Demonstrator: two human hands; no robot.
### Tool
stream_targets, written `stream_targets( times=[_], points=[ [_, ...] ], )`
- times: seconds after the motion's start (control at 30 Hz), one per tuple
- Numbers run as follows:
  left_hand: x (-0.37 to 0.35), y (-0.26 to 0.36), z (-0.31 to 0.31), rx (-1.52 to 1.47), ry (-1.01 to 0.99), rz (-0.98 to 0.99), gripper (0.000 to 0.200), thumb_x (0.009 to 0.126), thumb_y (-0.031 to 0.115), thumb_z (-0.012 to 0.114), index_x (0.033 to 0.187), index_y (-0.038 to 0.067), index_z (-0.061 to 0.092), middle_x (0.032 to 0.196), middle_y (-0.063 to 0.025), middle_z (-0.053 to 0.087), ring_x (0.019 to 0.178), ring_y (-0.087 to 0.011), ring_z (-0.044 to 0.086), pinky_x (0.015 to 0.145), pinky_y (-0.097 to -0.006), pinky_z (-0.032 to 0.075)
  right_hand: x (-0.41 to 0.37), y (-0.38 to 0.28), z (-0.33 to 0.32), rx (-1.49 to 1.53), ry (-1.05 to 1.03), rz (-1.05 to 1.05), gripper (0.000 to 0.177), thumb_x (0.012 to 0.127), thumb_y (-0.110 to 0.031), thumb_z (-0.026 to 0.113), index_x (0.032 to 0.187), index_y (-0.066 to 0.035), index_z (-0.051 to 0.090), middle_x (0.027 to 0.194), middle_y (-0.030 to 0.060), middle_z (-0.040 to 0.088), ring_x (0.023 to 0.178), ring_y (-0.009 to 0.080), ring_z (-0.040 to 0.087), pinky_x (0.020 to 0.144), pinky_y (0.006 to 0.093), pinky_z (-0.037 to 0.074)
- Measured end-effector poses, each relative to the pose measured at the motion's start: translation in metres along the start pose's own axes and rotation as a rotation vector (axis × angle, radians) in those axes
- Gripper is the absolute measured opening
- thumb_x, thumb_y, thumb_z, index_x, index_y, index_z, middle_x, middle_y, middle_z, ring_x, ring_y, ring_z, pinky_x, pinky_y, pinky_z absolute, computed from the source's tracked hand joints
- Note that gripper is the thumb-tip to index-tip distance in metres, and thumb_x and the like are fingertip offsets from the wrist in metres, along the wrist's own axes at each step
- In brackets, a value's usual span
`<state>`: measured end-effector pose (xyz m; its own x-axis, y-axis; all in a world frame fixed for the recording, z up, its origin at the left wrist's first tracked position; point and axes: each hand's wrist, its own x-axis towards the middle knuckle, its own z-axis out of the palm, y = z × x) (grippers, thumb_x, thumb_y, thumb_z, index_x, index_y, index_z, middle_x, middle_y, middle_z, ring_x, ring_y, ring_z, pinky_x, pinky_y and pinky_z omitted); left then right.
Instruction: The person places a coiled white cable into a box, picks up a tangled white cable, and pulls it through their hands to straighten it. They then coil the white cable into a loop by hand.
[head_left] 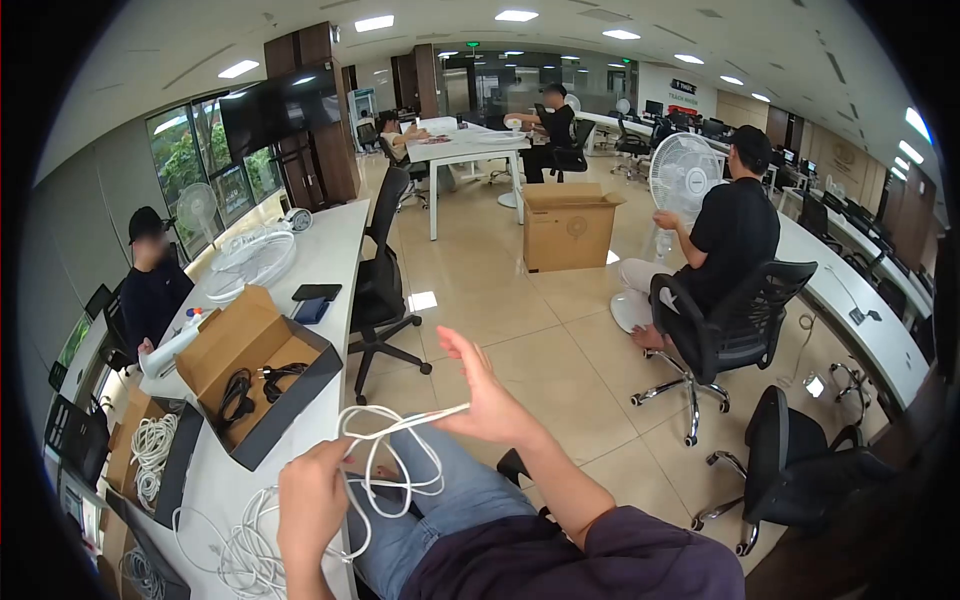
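Loops of white cable point(425, 470) hang above my lap, between my two hands. My left hand point(312, 495) is closed round the cable near the table edge. The fingers of my right hand point(483, 395) are stretched out and apart, with a strand of the cable running against the palm near the thumb. More white cable lies in a loose tangle point(245, 550) on the white table point(330, 240), beside my left wrist.
An open cardboard box point(290, 350) with black cables stands on the table, near a box of coiled white cable point(153, 450). A fan grille point(250, 265) lies farther back. Seated people point(735, 220) point(150, 290) and office chairs point(385, 290) are around.
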<state>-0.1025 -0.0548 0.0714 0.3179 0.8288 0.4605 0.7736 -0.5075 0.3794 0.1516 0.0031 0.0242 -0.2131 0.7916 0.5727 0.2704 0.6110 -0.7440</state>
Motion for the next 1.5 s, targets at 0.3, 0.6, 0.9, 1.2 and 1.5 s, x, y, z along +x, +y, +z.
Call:
stream_targets(
  times=[0.3,0.6,0.9,1.2,1.5],
  points=[
    [-0.001,0.009,0.006,-0.334,-0.174,0.069,0.03,0.072,-0.006,0.05,0.093,0.003,0.069,0.081,-0.0151,0.066,0.071,-0.0347,0.063,0.067,-0.0383,0.05,-0.01,-0.004,-0.001,0.701,-0.813,-0.205,0.07,0.075,-0.017,0.078,0.136,-0.006,0.045,0.094,0.004,0.066,0.087,0.016,0.062,0.086,0.0307,0.045],
    [-0.009,-0.002,0.002,-0.338,-0.123,0.211,0.03,0.065,-0.007,0.056,0.092,0.001,0.068,0.084,-0.0148,0.065,0.079,-0.0311,0.065,0.071,-0.0367,0.052,0.007,0.0,0.045,0.202,-0.344,-0.088,0.045,0.08,-0.006,0.07,0.123,-0.006,0.058,0.097,0.0028,0.062,0.092,0.0137,0.059,0.078,0.0279,0.045],
    [0.002,-0.022,0.025,-0.027,0.334,0.091,0.015,0.069,0.009,0.076,0.08,0.005,0.067,0.087,-0.0038,0.064,0.059,-0.0194,0.064,0.053,-0.0295,0.05,0.012,0.004,0.046,0.091,-0.951,-0.004,0.029,0.092,-0.008,0.052,0.119,-0.002,0.06,0.074,0.0037,0.061,0.065,0.0129,0.055,0.065,0.0262,0.047],
    [0.003,-0.041,0.039,0.215,0.327,-0.137,0.011,0.076,0.017,0.072,0.079,0.007,0.067,0.067,-0.0072,0.064,0.054,-0.0252,0.061,0.049,-0.0348,0.046,0.003,0.01,0.075,0.379,-0.719,0.044,0.024,0.093,-0.009,0.052,0.114,0.001,0.059,0.083,0.004,0.054,0.079,0.0143,0.054,0.072,0.0269,0.044],
    [0.011,-0.075,0.036,0.369,0.589,-0.06,0.01,0.072,0.005,0.069,0.078,0.007,0.062,0.067,-0.0079,0.058,0.058,-0.0271,0.055,0.055,-0.0385,0.044,0.01,-0.001,0.053,0.311,-0.184,-0.101,0.03,0.096,-0.02,0.052,0.076,0.0,0.06,0.077,0.0038,0.046,0.073,0.0134,0.044,0.067,0.0248,0.035]
  ],
)
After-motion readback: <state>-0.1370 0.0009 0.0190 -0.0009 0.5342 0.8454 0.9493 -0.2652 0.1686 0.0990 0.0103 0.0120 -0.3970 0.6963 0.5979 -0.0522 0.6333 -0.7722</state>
